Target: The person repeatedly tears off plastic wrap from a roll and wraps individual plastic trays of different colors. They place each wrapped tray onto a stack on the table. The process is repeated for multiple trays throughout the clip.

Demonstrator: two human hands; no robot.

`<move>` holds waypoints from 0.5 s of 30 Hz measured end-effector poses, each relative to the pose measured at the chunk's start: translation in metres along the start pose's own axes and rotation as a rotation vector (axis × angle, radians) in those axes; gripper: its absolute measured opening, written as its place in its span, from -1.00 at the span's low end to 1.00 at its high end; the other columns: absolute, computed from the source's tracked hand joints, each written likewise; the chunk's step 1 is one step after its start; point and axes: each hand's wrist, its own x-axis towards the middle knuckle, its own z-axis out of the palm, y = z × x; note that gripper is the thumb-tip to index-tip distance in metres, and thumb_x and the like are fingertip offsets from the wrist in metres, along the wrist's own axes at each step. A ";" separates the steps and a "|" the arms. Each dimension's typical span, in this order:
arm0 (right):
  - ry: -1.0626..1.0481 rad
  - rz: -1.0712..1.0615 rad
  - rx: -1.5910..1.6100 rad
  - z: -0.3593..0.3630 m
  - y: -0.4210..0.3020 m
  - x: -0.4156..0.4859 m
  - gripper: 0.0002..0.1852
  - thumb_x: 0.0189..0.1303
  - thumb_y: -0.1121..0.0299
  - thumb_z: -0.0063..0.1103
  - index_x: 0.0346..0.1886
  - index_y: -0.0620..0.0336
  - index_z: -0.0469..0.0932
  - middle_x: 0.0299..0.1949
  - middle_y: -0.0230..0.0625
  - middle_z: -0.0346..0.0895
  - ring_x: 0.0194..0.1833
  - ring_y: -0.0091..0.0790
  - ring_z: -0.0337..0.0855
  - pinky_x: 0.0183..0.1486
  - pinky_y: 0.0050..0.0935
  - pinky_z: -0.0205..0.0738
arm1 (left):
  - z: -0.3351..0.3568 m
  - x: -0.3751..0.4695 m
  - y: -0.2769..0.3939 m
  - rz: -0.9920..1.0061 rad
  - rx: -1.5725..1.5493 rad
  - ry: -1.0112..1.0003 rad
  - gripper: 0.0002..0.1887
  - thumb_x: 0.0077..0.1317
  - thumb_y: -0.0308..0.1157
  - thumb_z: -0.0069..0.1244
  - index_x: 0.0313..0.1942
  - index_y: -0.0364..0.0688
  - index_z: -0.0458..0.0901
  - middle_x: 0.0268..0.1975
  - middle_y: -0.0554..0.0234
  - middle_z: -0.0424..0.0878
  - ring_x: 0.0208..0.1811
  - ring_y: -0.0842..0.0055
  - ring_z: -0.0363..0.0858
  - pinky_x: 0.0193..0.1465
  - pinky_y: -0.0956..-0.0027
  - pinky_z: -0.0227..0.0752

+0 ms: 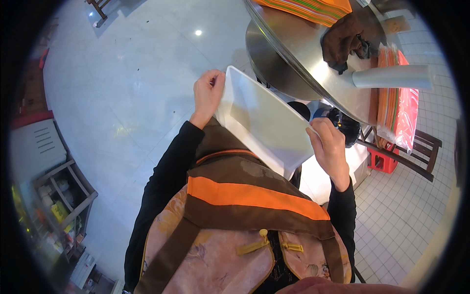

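Observation:
A white rectangular plastic tub (271,114) is held tilted in front of my apron, its inside facing up toward me. My left hand (208,93) grips its rim at the far left corner. At the opposite, right end, the fingers of my right hand (328,147) are closed over the rim. Nothing can be made out inside the tub. Its lower edge lies close to the brown apron (249,172) with an orange band; whether they touch, I cannot tell.
Right of the tub stands a round metal table (315,70) bearing a dark brown cloth (341,40), a plastic-wrapped roll (391,76) and stacked orange bundles (308,9). A black bag (343,126), wooden chair (422,154) and red crate (382,160) are beyond. A wooden shelf (66,194) stands left.

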 end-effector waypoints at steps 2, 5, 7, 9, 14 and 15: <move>0.001 -0.039 -0.013 0.003 -0.001 0.006 -0.83 0.11 0.69 0.26 -0.27 0.35 0.47 -0.25 -0.09 0.54 -0.34 -0.01 0.61 -0.32 -0.31 0.51 | -0.003 0.006 -0.002 0.038 0.034 0.029 -0.82 0.35 -0.39 0.10 -0.27 -0.37 0.66 -0.45 0.05 0.58 -0.47 0.40 0.51 -0.33 0.37 0.40; 0.008 -0.094 -0.015 0.006 -0.004 0.012 -0.82 0.04 0.70 0.26 -0.31 0.33 0.46 -0.26 -0.11 0.52 -0.36 0.00 0.60 -0.36 -0.26 0.50 | -0.007 0.019 -0.002 0.044 0.009 0.046 -0.83 0.35 -0.39 0.11 -0.26 -0.35 0.68 -0.44 0.10 0.60 -0.46 0.42 0.52 -0.32 0.38 0.40; -0.009 -0.099 0.007 0.007 -0.005 0.014 -0.82 0.04 0.70 0.24 -0.30 0.32 0.47 -0.25 -0.12 0.52 -0.34 -0.02 0.60 -0.35 -0.25 0.51 | -0.009 0.028 0.002 0.015 -0.064 0.030 -0.83 0.34 -0.39 0.13 -0.24 -0.34 0.69 -0.43 0.14 0.61 -0.45 0.44 0.52 -0.31 0.41 0.40; -0.026 -0.114 0.002 0.006 -0.005 0.016 -0.83 0.10 0.68 0.24 -0.26 0.35 0.47 -0.23 -0.07 0.53 -0.32 0.02 0.62 -0.31 -0.27 0.53 | -0.011 0.034 0.011 0.018 -0.123 0.025 -0.85 0.34 -0.40 0.13 -0.23 -0.32 0.70 -0.41 0.18 0.61 -0.44 0.46 0.52 -0.31 0.43 0.40; -0.019 -0.161 0.000 0.011 -0.006 0.021 -0.82 0.13 0.68 0.24 -0.22 0.37 0.47 -0.21 -0.05 0.54 -0.29 0.04 0.62 -0.27 -0.27 0.54 | -0.024 0.040 0.046 0.265 0.098 0.020 -0.92 0.33 -0.45 0.12 -0.25 -0.26 0.69 -0.35 0.22 0.60 -0.38 0.42 0.55 -0.30 0.43 0.43; -0.001 -0.167 -0.001 0.014 -0.007 0.022 -0.83 0.14 0.68 0.24 -0.22 0.37 0.47 -0.21 -0.05 0.55 -0.29 0.04 0.62 -0.27 -0.27 0.54 | -0.026 0.040 0.052 0.339 0.212 0.018 -0.94 0.31 -0.46 0.13 -0.26 -0.25 0.69 -0.33 0.22 0.60 -0.36 0.39 0.57 -0.30 0.40 0.44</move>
